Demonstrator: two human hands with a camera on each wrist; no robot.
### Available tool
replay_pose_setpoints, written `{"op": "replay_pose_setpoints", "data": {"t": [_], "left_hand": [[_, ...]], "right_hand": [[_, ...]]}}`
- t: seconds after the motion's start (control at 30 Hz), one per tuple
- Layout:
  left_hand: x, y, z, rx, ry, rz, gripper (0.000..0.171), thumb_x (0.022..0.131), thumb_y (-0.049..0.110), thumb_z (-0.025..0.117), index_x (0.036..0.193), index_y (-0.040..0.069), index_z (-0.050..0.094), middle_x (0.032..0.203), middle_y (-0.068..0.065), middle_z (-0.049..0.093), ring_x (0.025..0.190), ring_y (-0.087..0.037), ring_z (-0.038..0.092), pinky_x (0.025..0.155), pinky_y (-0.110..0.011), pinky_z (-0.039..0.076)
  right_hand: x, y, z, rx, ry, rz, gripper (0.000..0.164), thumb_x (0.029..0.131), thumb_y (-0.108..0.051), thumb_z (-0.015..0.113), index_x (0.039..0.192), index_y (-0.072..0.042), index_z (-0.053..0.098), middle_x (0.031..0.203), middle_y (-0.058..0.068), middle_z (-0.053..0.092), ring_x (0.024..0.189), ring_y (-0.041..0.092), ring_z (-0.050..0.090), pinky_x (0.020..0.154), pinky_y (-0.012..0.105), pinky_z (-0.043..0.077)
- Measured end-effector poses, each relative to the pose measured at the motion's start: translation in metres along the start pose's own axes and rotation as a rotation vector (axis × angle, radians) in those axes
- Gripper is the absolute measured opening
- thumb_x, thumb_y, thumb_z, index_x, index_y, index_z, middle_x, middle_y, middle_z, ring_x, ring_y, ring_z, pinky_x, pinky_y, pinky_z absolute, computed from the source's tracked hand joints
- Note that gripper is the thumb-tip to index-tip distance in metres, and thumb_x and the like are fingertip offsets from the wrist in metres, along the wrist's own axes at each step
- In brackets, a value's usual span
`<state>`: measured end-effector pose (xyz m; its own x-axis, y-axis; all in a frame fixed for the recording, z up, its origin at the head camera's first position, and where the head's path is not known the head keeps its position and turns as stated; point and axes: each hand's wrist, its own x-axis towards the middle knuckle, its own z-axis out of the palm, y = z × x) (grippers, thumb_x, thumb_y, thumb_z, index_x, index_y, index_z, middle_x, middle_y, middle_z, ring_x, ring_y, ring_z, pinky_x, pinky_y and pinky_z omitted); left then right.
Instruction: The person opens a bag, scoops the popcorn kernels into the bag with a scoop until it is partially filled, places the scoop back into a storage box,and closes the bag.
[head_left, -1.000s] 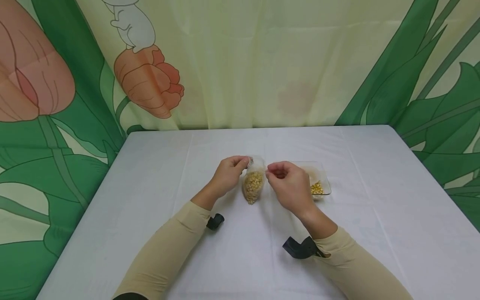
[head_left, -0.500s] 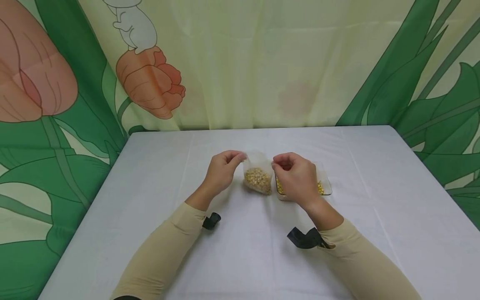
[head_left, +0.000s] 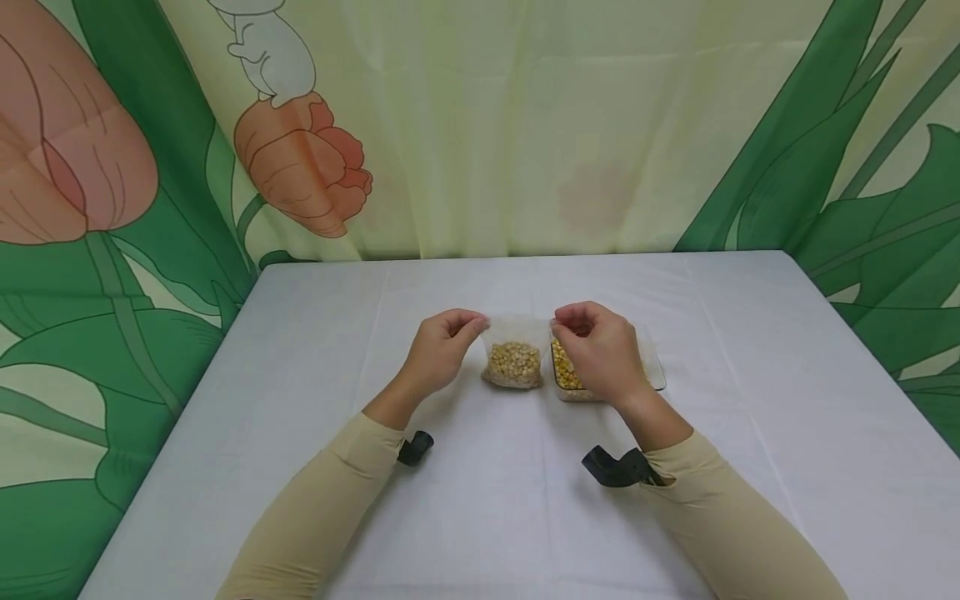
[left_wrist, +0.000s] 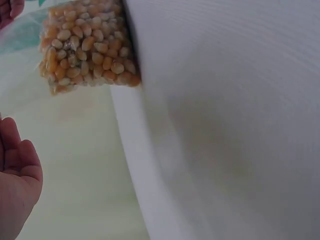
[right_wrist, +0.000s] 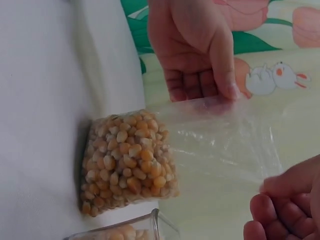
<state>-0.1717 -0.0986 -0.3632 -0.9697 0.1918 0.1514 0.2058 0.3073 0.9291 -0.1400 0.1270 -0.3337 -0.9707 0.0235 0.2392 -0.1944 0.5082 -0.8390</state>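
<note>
A clear plastic bag [head_left: 514, 358] of corn kernels [right_wrist: 127, 160] stands upright on the table, its bottom full and its upper part stretched flat between the hands. My left hand [head_left: 438, 350] pinches the bag's top left corner between thumb and fingers. The opposite top corner is pinched by my right hand [head_left: 603, 354], plainly seen in the right wrist view. Close at the bag's right stands a clear glass container [head_left: 581, 397] with yellow corn kernels in it, partly hidden behind my right hand. In the left wrist view the bag shows at the top.
A white cloth covers the table [head_left: 480, 500]. Behind it hangs a curtain [head_left: 510, 150] printed with tulips, leaves and a rabbit. Black wrist cameras [head_left: 618, 468] sit at both cuffs, low over the cloth.
The hands have moved apart, spreading the bag's top wide. The bag was narrow and tilted; now it sits level on the cloth. More of the glass container shows.
</note>
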Motion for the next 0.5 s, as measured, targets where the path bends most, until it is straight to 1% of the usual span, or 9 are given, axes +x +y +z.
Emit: {"op": "replay_pose_setpoints", "data": {"t": [0.1, 0.2, 0.27, 0.4, 0.5], "left_hand": [[-0.0002, 0.0005, 0.0008, 0.002, 0.006, 0.002, 0.023, 0.101, 0.021, 0.063, 0.105, 0.000, 0.072, 0.104, -0.015, 0.071, 0.095, -0.021, 0.062, 0.078, -0.033, 0.048], [-0.0005, 0.0002, 0.0012, 0.002, 0.010, -0.003, 0.021, 0.101, 0.020, 0.063, 0.104, 0.001, 0.072, 0.100, -0.012, 0.071, 0.092, -0.021, 0.061, 0.076, -0.031, 0.047], [-0.0003, -0.0002, 0.0016, -0.005, 0.005, 0.000, 0.020, 0.100, 0.020, 0.065, 0.105, 0.002, 0.072, 0.099, -0.008, 0.071, 0.091, -0.021, 0.061, 0.075, -0.031, 0.048], [0.0005, -0.0008, 0.0023, -0.011, -0.006, -0.007, 0.018, 0.098, 0.019, 0.068, 0.105, 0.003, 0.072, 0.098, -0.006, 0.070, 0.091, -0.021, 0.061, 0.077, -0.032, 0.049], [0.0011, 0.0000, 0.0020, 0.004, 0.003, -0.018, 0.018, 0.097, 0.019, 0.069, 0.104, 0.003, 0.073, 0.097, -0.005, 0.071, 0.091, -0.020, 0.062, 0.076, -0.031, 0.049]], "right_hand": [[0.0004, 0.0024, 0.0003, 0.014, -0.047, 0.007, 0.019, 0.093, -0.007, 0.069, 0.109, 0.003, 0.068, 0.098, 0.015, 0.071, 0.091, 0.027, 0.065, 0.080, 0.032, 0.051], [0.0007, 0.0047, 0.0015, 0.020, -0.066, 0.017, 0.018, 0.093, -0.008, 0.071, 0.108, 0.003, 0.069, 0.097, 0.013, 0.071, 0.090, 0.026, 0.066, 0.079, 0.032, 0.051], [0.0008, 0.0059, 0.0025, 0.021, -0.059, 0.022, 0.016, 0.093, -0.008, 0.071, 0.105, 0.002, 0.069, 0.096, 0.012, 0.071, 0.089, 0.025, 0.066, 0.077, 0.030, 0.051], [0.0009, 0.0076, 0.0032, 0.033, -0.036, 0.017, 0.011, 0.093, -0.007, 0.071, 0.101, 0.001, 0.070, 0.093, 0.012, 0.071, 0.087, 0.024, 0.066, 0.073, 0.025, 0.051], [0.0013, 0.0094, 0.0025, 0.050, -0.029, 0.021, 0.011, 0.093, -0.006, 0.071, 0.100, 0.001, 0.070, 0.093, 0.012, 0.071, 0.086, 0.024, 0.066, 0.072, 0.023, 0.050]]}}
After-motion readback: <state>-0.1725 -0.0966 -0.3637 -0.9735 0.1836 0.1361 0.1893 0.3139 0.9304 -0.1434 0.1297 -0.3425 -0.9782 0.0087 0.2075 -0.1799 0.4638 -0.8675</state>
